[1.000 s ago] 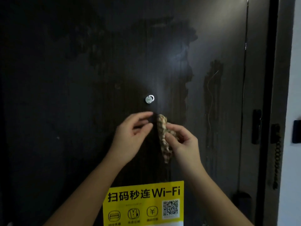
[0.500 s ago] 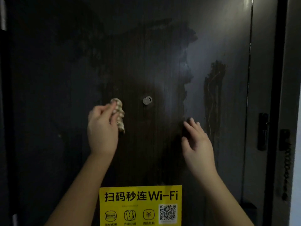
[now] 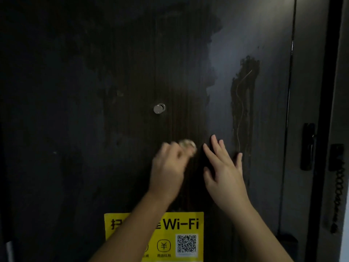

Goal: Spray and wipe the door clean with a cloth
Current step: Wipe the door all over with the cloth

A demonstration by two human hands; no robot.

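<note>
A dark door [image 3: 75, 110] fills the view, with darker wet patches in its middle and a wet streak at the right. My left hand [image 3: 168, 169] grips a small checked cloth [image 3: 188, 145] against the door, below the metal peephole [image 3: 159, 108]; hand and cloth are blurred. Just to the right, my right hand [image 3: 224, 169] lies flat on the door with its fingers spread, holding nothing. No spray bottle is in view.
A yellow Wi-Fi sticker [image 3: 181, 224] with a QR code is stuck on the door below my hands. A black door handle [image 3: 307, 146] sits at the right edge, and a coiled black cord [image 3: 339, 193] hangs on the frame beyond it.
The cloth passed from my right hand to my left. My left hand swept it left of the peephole, then down and right to beside my right hand, which now lies on the door.
</note>
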